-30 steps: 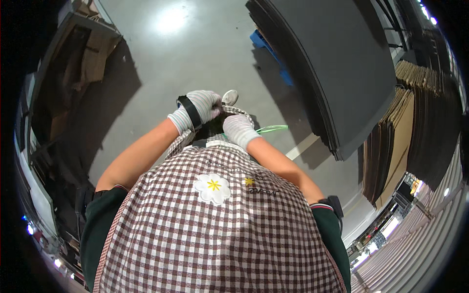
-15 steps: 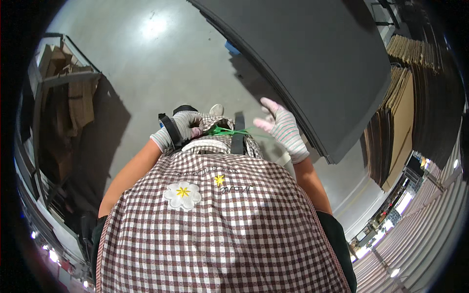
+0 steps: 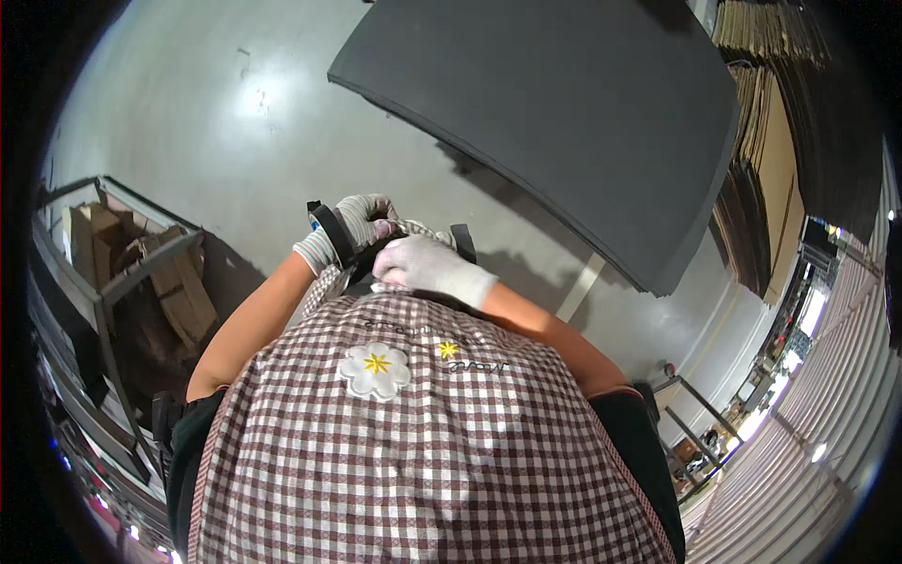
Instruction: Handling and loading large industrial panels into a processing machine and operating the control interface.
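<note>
I wear a brown-and-white checked apron [image 3: 432,423] with a white flower patch. My left hand [image 3: 362,224], in a striped knit glove with a black band round the wrist, pinches a gathered fold of the checked cloth. Close beside it, my right hand [image 3: 432,268], also gloved, is bent inward at the apron's upper edge. Its fingers are curled and their tips are hidden against the cloth, so whatever they hold does not show. A black strap [image 3: 463,242] sticks up just beyond the right hand.
A large stack of dark grey sheets [image 3: 545,122] lies ahead to the right. Brown cardboard sheets [image 3: 775,179] stand in bundles at the far right. On the left is a metal-framed cart [image 3: 103,282] holding cardboard pieces [image 3: 178,291]. Grey floor [image 3: 235,150] stretches between them.
My right hand has come in from the right to the apron beside the left hand. Green strands that showed between the hands are out of sight. The view has turned a little.
</note>
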A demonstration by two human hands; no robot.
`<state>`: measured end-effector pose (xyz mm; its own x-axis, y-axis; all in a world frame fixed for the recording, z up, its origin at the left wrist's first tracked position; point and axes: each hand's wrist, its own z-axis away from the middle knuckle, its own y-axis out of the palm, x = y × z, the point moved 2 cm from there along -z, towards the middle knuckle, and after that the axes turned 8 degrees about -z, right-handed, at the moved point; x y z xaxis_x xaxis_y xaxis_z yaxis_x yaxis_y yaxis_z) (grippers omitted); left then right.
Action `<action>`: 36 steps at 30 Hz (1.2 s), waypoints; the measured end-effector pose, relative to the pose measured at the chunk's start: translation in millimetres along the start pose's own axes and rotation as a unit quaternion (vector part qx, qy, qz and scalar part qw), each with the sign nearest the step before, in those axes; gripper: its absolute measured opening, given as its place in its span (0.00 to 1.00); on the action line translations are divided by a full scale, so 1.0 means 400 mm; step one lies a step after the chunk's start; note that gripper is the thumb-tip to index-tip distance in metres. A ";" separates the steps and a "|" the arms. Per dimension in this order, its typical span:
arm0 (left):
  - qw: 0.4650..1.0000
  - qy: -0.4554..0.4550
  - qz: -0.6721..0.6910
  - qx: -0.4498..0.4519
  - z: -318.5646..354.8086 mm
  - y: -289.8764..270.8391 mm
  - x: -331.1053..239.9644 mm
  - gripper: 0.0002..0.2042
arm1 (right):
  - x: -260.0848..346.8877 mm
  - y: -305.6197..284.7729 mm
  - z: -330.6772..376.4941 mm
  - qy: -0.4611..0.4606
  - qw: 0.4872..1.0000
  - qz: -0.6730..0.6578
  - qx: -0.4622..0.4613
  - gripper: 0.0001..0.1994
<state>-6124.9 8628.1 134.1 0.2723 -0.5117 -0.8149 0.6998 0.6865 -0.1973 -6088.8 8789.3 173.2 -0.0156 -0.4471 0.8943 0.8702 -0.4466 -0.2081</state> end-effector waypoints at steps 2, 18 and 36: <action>0.991 0.001 -0.131 0.034 -0.011 -0.027 -0.072 0.09 | -0.055 0.032 -0.086 -0.033 0.967 0.254 -0.009 0.14; 0.962 0.014 0.145 -0.233 -0.367 -0.482 0.279 0.23 | 0.197 -0.164 0.340 0.119 0.936 -0.002 -0.331 0.19; 0.884 -0.176 0.305 -0.308 -0.534 -0.893 0.162 0.39 | -1.109 -0.576 1.326 0.237 0.435 -0.466 -0.733 0.43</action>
<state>-6498.3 8459.9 35.5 0.7393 -0.0031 -0.6733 -0.1120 0.9855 -0.1275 -6021.3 9501.7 34.8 -0.4268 0.5026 0.7518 -0.8669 -0.4641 -0.1819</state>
